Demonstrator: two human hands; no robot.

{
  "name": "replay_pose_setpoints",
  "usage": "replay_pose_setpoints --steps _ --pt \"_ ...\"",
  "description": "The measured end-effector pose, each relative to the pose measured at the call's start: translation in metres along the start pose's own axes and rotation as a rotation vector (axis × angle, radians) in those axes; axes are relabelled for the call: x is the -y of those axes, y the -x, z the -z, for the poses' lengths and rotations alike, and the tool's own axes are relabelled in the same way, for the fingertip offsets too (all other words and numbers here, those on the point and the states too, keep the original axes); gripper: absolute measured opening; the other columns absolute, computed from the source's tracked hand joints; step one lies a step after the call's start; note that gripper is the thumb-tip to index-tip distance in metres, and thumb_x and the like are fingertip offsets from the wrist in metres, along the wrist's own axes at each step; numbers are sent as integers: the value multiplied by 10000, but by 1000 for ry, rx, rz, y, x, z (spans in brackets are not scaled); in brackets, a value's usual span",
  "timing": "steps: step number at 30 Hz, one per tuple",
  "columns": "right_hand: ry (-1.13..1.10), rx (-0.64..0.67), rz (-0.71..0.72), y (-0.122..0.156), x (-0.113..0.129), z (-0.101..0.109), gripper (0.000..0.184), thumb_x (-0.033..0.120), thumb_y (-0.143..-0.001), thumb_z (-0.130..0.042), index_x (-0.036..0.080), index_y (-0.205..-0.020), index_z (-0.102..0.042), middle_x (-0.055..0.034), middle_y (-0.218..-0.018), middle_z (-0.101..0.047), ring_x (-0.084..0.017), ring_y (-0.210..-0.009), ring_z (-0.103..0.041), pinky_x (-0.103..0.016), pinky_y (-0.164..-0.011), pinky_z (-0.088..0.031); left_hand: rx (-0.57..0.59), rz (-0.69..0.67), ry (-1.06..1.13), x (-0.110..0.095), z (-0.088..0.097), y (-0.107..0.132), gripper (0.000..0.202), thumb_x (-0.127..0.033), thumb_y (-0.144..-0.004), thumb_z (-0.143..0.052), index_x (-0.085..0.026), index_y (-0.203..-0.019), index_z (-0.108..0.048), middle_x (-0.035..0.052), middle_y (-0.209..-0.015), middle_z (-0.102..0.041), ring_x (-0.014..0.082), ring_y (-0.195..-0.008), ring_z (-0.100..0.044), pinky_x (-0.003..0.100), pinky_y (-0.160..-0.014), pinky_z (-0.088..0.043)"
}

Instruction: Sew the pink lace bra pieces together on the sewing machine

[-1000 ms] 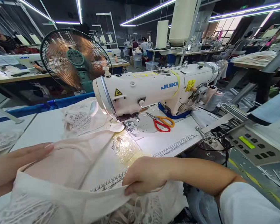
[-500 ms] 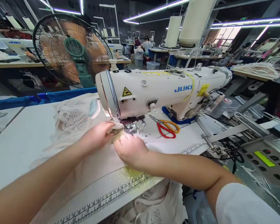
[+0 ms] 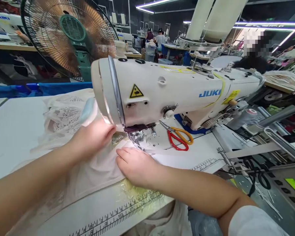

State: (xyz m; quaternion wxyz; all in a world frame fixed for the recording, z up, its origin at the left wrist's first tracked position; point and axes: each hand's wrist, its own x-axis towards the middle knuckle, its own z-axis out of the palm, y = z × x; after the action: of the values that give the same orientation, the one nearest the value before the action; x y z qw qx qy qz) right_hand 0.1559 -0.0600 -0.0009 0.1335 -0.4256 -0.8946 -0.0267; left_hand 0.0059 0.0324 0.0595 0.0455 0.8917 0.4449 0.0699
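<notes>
A thin cream garment (image 3: 100,167) with lace (image 3: 66,113) at its far left lies over the table, its edge under the needle area of a white JUKI sewing machine (image 3: 142,88). My left hand (image 3: 94,136) is closed on the fabric, left of the presser foot (image 3: 136,141); its fingertips are partly hidden by the machine head. In front of the foot, my right hand (image 3: 136,164) pinches the fabric, fingers curled and pressed together. Red-and-orange-handled scissors (image 3: 179,137) rest on the machine bed, right of the needle.
A ruler tape (image 3: 123,213) runs along the table's front edge, partly under yellowish clear tape (image 3: 135,190). More pale cloth (image 3: 164,219) hangs below the edge. A large fan (image 3: 71,32) stands behind at left. Metal rods (image 3: 277,137) and a control panel (image 3: 285,186) are at right.
My view has moved closer to the machine. My left hand has shifted left from the needle, and my right hand has come slightly toward me, with more fabric spread between them.
</notes>
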Motion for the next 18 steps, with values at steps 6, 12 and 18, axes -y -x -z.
replay_pose_setpoints --steps 6,12,18 --pt "-20 4 42 7 -4 5 187 134 -899 -467 93 -965 -638 -130 -980 -657 -237 -1000 -582 -352 -918 -472 -59 -507 181 17 -49 56 481 -371 -960 -342 -232 -1419 -382 77 -1373 -540 213 -1225 -532 334 -1050 -439" --pt "45 -9 207 25 -11 23 229 93 -892 -400 149 -776 -589 -80 -840 -627 -187 -766 -568 -324 -677 -466 -181 -491 34 22 -75 47 495 -416 -957 -308 -227 -1395 -440 75 -1407 -504 257 -1263 -497 400 -1093 -393" --pt "-48 -5 145 20 -25 37 211 258 -930 -459 181 -794 -601 -52 -872 -678 -159 -865 -615 -272 -739 -474 -247 -444 7 14 -67 31 457 -445 -918 -323 -202 -1100 -665 102 -1204 -655 283 -1085 -616 391 -937 -515"
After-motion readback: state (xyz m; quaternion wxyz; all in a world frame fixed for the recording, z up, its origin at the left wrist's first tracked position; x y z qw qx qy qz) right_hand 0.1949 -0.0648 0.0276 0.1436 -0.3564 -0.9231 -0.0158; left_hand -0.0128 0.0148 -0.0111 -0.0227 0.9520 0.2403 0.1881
